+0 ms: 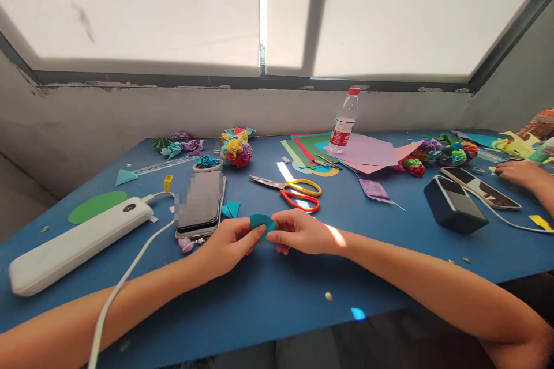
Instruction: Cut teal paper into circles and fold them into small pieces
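Both my hands meet over the blue table (268,294) near its front edge. Between them is a small folded teal paper piece (261,223). My left hand (229,242) pinches its left side with thumb and fingers closed. My right hand (298,232) pinches its right side, fingers curled. Just behind the hands lie scissors (294,189) with yellow and red handles, blades pointing left. Two small teal paper scraps (231,209) lie beside a phone (199,202).
A white power bank (73,245) with a white cable lies at the left, by a green paper disc (97,206). Paper flower balls (236,149), coloured paper sheets (367,151) and a water bottle (344,122) sit at the back. Another person's hand (519,173) rests at the right near a dark box (454,204).
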Tool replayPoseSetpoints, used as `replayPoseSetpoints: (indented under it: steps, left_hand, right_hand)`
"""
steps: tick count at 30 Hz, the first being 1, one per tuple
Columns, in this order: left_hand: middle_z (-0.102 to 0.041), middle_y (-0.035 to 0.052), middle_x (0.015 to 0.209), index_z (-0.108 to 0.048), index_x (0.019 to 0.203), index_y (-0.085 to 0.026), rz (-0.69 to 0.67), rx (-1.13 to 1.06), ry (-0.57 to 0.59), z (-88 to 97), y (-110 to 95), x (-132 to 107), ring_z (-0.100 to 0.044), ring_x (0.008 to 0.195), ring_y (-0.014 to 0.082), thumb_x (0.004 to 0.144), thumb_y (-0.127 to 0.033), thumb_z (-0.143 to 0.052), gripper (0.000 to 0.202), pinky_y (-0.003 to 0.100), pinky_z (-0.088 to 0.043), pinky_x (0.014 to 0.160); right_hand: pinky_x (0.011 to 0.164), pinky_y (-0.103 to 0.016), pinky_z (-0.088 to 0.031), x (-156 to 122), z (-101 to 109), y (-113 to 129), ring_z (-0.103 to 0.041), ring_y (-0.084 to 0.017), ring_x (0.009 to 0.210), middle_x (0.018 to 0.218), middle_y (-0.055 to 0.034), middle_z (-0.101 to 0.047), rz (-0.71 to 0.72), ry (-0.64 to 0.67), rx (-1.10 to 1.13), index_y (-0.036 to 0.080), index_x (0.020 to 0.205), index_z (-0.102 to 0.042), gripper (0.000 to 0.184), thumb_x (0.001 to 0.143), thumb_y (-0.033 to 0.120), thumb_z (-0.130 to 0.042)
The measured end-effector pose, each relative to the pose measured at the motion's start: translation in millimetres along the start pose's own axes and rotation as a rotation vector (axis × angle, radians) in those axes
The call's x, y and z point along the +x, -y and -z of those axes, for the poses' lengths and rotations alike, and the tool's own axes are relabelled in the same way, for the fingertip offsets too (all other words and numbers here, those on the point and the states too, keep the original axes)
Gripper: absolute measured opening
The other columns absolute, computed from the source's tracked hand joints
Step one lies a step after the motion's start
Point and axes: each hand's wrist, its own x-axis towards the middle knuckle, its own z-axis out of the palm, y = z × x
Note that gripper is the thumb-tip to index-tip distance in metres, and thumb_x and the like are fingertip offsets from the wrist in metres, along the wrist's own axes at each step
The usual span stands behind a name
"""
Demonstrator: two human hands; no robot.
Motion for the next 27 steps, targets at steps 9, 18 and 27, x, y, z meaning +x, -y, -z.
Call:
replayPoseSetpoints:
  steps: [9, 18, 27]
  left_hand:
    - [-0.048, -0.0014, 0.068, -0.055, 0.08, -0.016, -0.004, -0.062, -0.026, 1.4, 0, -1, -0.046, 0.064, 0.0124, 0.086, -0.044, -0.046, 0.03, 0.024, -0.038, 0.059]
    - [-0.044, -0.0015, 0.079, -0.047, 0.084, -0.02, -0.198, 0.226, -0.27, 0.5, 8, -2, -0.043, 0.065, 0.0109, 0.087, -0.034, -0.049, 0.015, 0.023, -0.038, 0.057]
    - [-0.049, -0.001, 0.08, -0.047, 0.093, -0.02, -0.152, 0.206, -0.318, -2.2, 7, -3, -0.047, 0.067, 0.0113, 0.087, -0.034, -0.049, 0.015, 0.024, -0.041, 0.058]
  right_hand:
    - [0.05, -0.019, -0.041, -1, -1, 1, -0.053, -0.009, 0.052, 0.054, 0.0026, -0.052, -0.01, -0.04, 0.006, 0.015, 0.066, -0.051, 0.047, 0.078, 0.06, -0.055]
    - [0.046, -0.018, -0.04, 3, -2, -4, -0.051, -0.007, 0.049, 0.057, 0.002, -0.055, 0.015, -0.107, 0.043, 0.016, 0.068, -0.05, 0.045, 0.08, 0.059, -0.053]
    - [0.045, -0.018, -0.04, 2, -3, -5, -0.051, -0.007, 0.048, 0.057, 0.0021, -0.056, -0.012, -0.141, 0.046, 0.016, 0.067, -0.048, 0.043, 0.082, 0.056, -0.052]
